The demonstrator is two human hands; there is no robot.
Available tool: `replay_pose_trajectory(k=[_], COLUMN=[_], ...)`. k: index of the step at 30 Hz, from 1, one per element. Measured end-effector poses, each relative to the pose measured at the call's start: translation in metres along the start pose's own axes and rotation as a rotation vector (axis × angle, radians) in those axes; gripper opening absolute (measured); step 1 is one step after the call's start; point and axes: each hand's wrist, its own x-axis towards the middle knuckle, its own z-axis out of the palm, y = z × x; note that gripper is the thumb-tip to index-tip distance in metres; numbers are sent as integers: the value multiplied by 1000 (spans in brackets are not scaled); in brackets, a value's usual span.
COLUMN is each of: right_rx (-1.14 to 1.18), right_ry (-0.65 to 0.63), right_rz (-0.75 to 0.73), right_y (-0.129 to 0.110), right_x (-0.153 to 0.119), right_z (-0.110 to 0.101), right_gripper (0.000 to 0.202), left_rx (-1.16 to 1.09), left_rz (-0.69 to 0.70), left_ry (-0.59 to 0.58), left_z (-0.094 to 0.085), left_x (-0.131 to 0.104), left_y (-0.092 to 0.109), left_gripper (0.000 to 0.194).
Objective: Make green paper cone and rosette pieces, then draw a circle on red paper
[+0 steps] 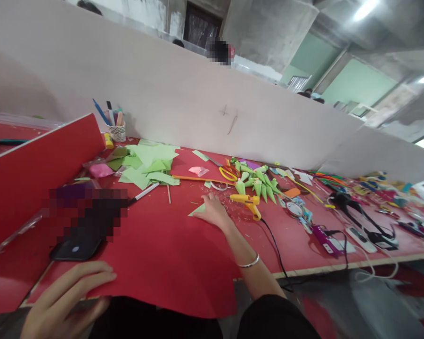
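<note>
My right hand point(213, 211) reaches out over the red sheet point(162, 254), its fingers pressed around a small light green paper piece point(198, 210). Just to its right lies a yellow glue gun point(246, 202) with a black cord. At the lower left, my left hand point(70, 294) hovers by the sheet's near edge, fingers spread and nothing in them. Green paper cones point(257, 182) are heaped behind the glue gun. Orange-handled scissors point(228, 173) lie left of the cones, and light green paper pieces point(148, 162) are piled further left.
A black phone point(79, 247) lies at the left, near an upright red panel point(45, 174). A pen cup point(118, 132) stands by the white partition point(183, 99). To the right are a purple device point(327, 240), cables and mixed craft pieces.
</note>
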Motion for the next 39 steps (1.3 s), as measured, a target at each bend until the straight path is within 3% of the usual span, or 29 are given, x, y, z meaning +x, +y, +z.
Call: replay_pose_trajectory(k=[6, 11, 15, 20, 24, 27, 29, 33, 35, 39], right_rx=[222, 324, 373, 372, 416, 486, 496, 478, 437, 321], right_ry=[-41, 95, 215, 279, 178, -95, -221, -478, -438, -277], right_rz=[-92, -101, 23, 188, 57, -255, -385, -744, -705, -483], right_y=[1, 3, 5, -1, -14, -23, -30, -46, -51, -43], right_x=[7, 58, 108, 126, 97, 47, 3, -77, -101, -116], right_z=[-6, -38, -64, -70, -74, -86, -92, -81, -65, -53], right_gripper=[22, 28, 32, 46, 38, 29, 27, 78, 85, 30], left_rx=[73, 99, 114, 215, 319, 365, 384, 194, 100, 42], left_rz=[32, 58, 138, 257, 358, 381, 321, 294, 364, 452], left_ry=[37, 56, -56, -111, -136, -106, -115, -124, -131, -173], left_z=[9, 4, -4, -5, 1, 5, 7, 12, 15, 18], left_x=[12, 11, 3, -5, -3, 0, 3, 25, 40, 65], left_y=[15, 8, -6, -10, -10, -12, -11, 5, 17, 38], left_gripper=[14, 16, 13, 9, 13, 16, 15, 11, 9, 18])
